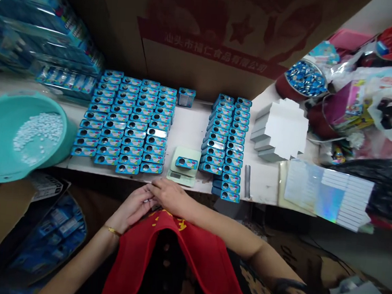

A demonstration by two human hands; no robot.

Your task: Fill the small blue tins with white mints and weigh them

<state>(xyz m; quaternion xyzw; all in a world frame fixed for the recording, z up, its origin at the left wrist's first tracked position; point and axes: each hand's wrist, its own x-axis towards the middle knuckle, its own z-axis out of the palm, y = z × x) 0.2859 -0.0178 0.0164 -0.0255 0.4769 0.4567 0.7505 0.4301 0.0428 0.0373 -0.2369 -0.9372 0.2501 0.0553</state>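
My left hand (136,209) is held palm up near my body, its fingers curled around small white pieces (147,200). Over its fingertips lies my right hand (171,195), bent with its fingers together; what it grips, if anything, is hidden. Both hands touch each other just below the table's front edge. A pale green scale (180,177) stands beyond them, with one blue box (186,163) lying on it. Rows of blue boxes (109,133) stand left of the scale, and more rows (217,135) are to its right.
A turquoise basin (65,141) with small white pieces (39,134) sits at the left. A large carton (202,70) rises behind the table. White stacked card (286,127), holographic sheets (329,198) and a bowl of blue-wrapped items (306,78) are at the right.
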